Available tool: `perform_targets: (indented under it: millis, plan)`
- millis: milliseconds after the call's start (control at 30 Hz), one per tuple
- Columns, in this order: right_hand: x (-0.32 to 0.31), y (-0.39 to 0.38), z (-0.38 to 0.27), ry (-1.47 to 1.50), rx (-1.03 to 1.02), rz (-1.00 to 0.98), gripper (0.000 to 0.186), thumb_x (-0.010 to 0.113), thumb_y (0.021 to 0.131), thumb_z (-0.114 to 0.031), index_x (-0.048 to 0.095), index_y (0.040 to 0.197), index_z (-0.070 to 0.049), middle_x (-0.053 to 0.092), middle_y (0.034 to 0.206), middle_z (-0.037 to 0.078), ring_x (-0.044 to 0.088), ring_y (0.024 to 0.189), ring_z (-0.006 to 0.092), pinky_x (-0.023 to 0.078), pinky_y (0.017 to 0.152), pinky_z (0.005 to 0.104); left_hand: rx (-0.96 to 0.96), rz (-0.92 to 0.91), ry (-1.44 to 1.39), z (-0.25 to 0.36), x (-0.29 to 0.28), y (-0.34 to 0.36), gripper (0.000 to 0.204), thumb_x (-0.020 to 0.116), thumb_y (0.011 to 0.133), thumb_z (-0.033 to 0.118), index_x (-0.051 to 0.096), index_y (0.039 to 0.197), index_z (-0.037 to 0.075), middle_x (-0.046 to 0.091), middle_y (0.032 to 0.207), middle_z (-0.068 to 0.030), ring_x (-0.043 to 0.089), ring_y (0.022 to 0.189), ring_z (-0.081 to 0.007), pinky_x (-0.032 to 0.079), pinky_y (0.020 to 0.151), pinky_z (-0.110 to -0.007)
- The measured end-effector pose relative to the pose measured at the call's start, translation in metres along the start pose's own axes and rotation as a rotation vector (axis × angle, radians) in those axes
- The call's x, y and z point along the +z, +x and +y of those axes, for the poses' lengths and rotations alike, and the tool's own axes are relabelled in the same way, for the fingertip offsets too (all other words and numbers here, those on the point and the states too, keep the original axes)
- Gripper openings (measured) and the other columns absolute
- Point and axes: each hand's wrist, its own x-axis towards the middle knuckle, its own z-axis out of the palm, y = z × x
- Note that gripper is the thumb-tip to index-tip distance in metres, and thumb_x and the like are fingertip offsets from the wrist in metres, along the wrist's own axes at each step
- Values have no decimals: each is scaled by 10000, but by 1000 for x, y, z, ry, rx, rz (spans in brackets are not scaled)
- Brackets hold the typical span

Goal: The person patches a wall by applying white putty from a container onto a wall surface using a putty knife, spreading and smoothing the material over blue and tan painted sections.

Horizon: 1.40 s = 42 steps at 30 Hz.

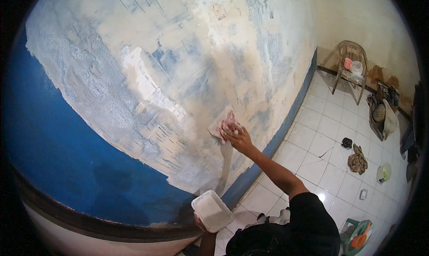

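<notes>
I judge that the coating of this wall [147, 77] is about two thirds done: a wide pale layer of filler already covers the upper and middle part, though it is thin and streaky in many places and the old blue shows through it. What is left is the big bare blue area [67, 157] at the lower left, and also the blue strip [286, 122] along the bottom of the wall near the floor. My right hand [239, 137] is pressed flat on the wall, the fingers [232, 132] spread and bent over a small flat spreader [222, 126] that has a pinkish stain; they hold it firmly against the surface at the lower edge of the pale layer. My left hand [199, 221] is low, close to my body, and it grips from beneath a white rectangular tub [212, 210]; the fingers are mostly hidden, so I cannot tell how tightly they close. On the white tiled floor [321, 144] to the right there are a crumpled rag [357, 159], a small dark object [346, 143], a pale bowl [383, 172] and a green stool [357, 238] with an orange thing on it. A plastic chair [353, 66] stands in the far corner, with bags [382, 115] beside it. Nothing stands between my hand and the wall.
</notes>
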Motion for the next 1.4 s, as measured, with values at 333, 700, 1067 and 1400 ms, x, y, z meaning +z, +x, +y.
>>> perform_targets:
  millis: [333, 700, 1067, 1400]
  plan:
    - [-60, -71, -12, 2, 24, -134, 513, 704, 744, -8, 688, 1221, -194, 642, 1288, -18, 567, 1188, 219, 468, 890, 422, -35, 150, 145, -9, 6, -3, 895, 423, 896, 715, 293, 1513, 79, 433, 1449, -241, 490, 1258, -458, 401, 1042, -620]
    - [-70, 234, 58, -62, -137, 333, 616, 693, 668, 79, 661, 1253, -115, 639, 1323, 29, 535, 1242, 299, 438, 919, 423, -76, 87, -35, -14, -52, -7, 953, 462, 838, 770, 298, 1526, 132, 388, 1509, -179, 456, 1311, -409, 372, 1082, -598]
    - [23, -23, 37, -42, 116, 42, 581, 700, 645, 46, 665, 1203, -113, 597, 1373, 30, 529, 1245, 307, 442, 912, 429, -19, 73, 10, -16, -70, 4, 940, 461, 847, 750, 268, 1544, 151, 362, 1531, -184, 423, 1335, -439, 319, 1091, -655]
    - [-46, -94, -2, 80, 242, -137, 536, 729, 687, 22, 682, 1194, -146, 626, 1344, -2, 538, 1252, 246, 435, 897, 402, -70, 301, -472, -18, -85, 3, 809, 374, 908, 706, 382, 1486, 139, 459, 1463, -116, 474, 1300, -356, 405, 1062, -563]
